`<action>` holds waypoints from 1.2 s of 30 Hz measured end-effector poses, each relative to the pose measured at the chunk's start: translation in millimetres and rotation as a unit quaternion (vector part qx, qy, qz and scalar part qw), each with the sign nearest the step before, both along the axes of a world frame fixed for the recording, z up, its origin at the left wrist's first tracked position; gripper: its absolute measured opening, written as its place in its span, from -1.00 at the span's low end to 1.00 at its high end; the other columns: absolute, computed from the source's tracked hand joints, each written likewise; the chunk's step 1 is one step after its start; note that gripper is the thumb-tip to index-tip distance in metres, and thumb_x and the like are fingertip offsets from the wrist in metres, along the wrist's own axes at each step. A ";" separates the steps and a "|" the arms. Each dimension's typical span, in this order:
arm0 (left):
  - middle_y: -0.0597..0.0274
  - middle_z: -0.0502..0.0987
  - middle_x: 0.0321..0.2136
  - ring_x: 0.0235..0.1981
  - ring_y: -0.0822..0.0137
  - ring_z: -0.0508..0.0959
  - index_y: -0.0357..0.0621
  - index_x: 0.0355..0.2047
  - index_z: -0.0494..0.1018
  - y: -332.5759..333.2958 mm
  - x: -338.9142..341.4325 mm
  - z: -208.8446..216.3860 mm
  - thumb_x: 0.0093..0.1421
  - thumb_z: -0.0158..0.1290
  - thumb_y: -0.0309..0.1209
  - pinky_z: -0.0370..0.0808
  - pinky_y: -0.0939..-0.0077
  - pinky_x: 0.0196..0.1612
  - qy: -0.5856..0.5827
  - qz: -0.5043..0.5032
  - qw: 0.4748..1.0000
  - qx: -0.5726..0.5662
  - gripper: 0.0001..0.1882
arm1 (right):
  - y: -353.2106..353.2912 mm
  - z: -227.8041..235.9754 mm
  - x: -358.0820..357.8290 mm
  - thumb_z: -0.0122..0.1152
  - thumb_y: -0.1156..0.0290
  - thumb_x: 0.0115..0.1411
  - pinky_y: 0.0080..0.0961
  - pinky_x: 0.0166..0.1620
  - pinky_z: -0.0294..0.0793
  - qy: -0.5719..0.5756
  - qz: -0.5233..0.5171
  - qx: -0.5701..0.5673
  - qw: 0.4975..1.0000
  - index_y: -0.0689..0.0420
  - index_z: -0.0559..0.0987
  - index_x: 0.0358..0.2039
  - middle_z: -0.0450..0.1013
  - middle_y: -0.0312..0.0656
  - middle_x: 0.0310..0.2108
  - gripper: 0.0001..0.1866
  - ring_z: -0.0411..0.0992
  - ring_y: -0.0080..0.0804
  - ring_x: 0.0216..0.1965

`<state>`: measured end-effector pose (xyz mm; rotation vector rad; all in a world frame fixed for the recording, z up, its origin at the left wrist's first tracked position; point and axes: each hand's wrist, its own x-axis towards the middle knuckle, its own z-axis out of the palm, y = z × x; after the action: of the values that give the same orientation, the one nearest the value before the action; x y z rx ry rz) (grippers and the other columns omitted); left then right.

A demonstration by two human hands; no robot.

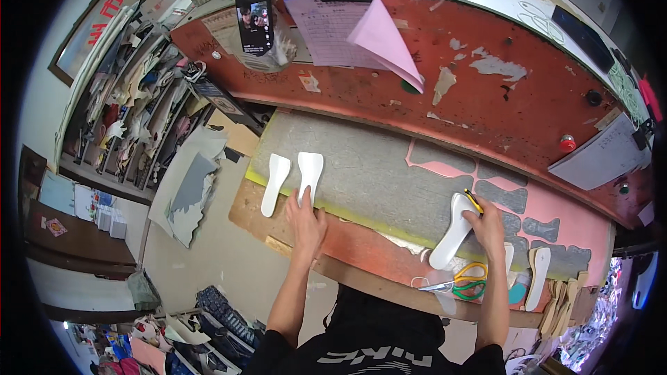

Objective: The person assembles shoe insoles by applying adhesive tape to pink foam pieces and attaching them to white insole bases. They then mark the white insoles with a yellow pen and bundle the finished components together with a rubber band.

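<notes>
My left hand is at the near end of a white insole-shaped piece on the grey board, its fingers closed on that end. Just left of it lies a second, similar white piece. On the right, my right hand grips a larger white insole-shaped piece, tilted with its narrow end up. A slim yellow-and-black tool, perhaps a pen or cutter, is also between those fingers. The tool's tip and the fingers' undersides are partly hidden.
Scissors with yellow and green handles lie at the bench's near edge. More white pieces and tan ones sit to the right. Pink sheet with cut-outs covers the right side. A red panel with a phone rises behind.
</notes>
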<state>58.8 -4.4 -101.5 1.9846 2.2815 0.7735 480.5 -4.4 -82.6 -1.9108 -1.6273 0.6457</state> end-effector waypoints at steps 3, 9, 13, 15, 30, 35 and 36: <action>-0.29 0.21 0.19 0.19 -0.25 0.24 -0.31 0.17 0.35 8.1 -24.7 -16.2 0.07 0.10 -0.55 0.25 -0.02 0.23 -0.036 -0.021 0.998 -0.044 -0.41 | -5.1 16.1 -27.1 0.37 0.39 0.06 -0.29 -0.15 0.49 -0.110 -0.087 0.124 0.982 0.23 0.61 -0.04 0.53 0.01 -0.26 -0.59 0.51 -0.02 -0.30; -0.23 0.28 0.14 0.13 -0.20 0.30 -0.26 0.17 0.36 10.7 -36.0 -9.5 -0.01 0.12 -0.58 0.28 -0.05 0.16 -0.090 -0.133 0.985 -0.061 -0.36 | -4.8 21.7 -113.2 0.01 0.13 0.42 -0.60 -0.38 0.37 0.278 -0.128 0.104 0.946 0.23 0.65 -0.31 0.51 -0.28 -0.51 -0.58 0.41 -0.60 -0.47; -0.14 0.32 0.13 0.12 -0.13 0.33 -0.26 0.14 0.38 -3.4 -55.6 -6.1 -0.02 0.16 -0.54 0.30 -0.03 0.13 -0.039 -0.215 0.970 -0.107 -0.37 | 18.4 31.1 -233.5 0.15 0.22 0.35 -0.62 -0.46 0.32 0.361 -0.045 0.021 0.931 0.22 0.65 -0.38 0.51 -0.33 -0.53 -0.68 0.35 -0.68 -0.54; -0.09 0.33 0.13 0.13 -0.09 0.33 -0.28 0.11 0.39 -2.5 -62.6 0.4 -0.02 0.18 -0.51 0.30 -0.02 0.12 0.003 -0.221 0.969 -0.112 -0.39 | 45.3 -4.8 -276.3 0.23 0.33 0.27 -0.60 -0.47 0.33 0.356 0.024 0.055 0.933 0.23 0.62 -0.39 0.49 -0.36 -0.55 -0.79 0.34 -0.67 -0.55; -0.07 0.36 0.19 0.15 -0.06 0.35 -0.35 -0.08 0.45 14.0 -73.6 -20.2 0.13 0.12 -0.43 0.41 0.03 0.09 -0.035 -0.249 0.966 -0.061 -0.65 | 73.1 -29.7 -348.5 0.22 0.36 0.17 -0.47 -0.52 0.35 0.150 0.006 0.059 0.987 0.26 0.59 -0.42 0.42 -0.17 -0.68 -0.81 0.33 -0.57 -0.64; -0.10 0.39 0.15 0.12 -0.05 0.38 -0.36 -0.14 0.47 16.5 -73.3 -24.2 0.14 0.11 -0.45 0.42 0.05 0.08 -0.040 -0.247 0.967 -0.038 -0.71 | 73.1 -35.3 -343.5 0.23 0.36 0.17 -0.46 -0.52 0.35 0.159 0.020 0.049 0.986 0.27 0.59 -0.42 0.41 -0.16 -0.68 -0.80 0.32 -0.57 -0.64; -0.11 0.40 0.15 0.11 -0.05 0.39 -0.36 -0.16 0.47 17.0 -72.8 -23.9 0.14 0.11 -0.46 0.42 0.05 0.08 -0.042 -0.246 0.968 -0.037 -0.72 | 73.7 -36.0 -343.0 0.23 0.36 0.17 -0.46 -0.53 0.34 0.181 0.015 0.052 0.982 0.27 0.60 -0.42 0.41 -0.16 -0.69 -0.80 0.31 -0.58 -0.64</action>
<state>-13.9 12.6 -125.4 2.2856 1.6305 0.6887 137.5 69.4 -118.5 -1.5877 -1.4300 0.8479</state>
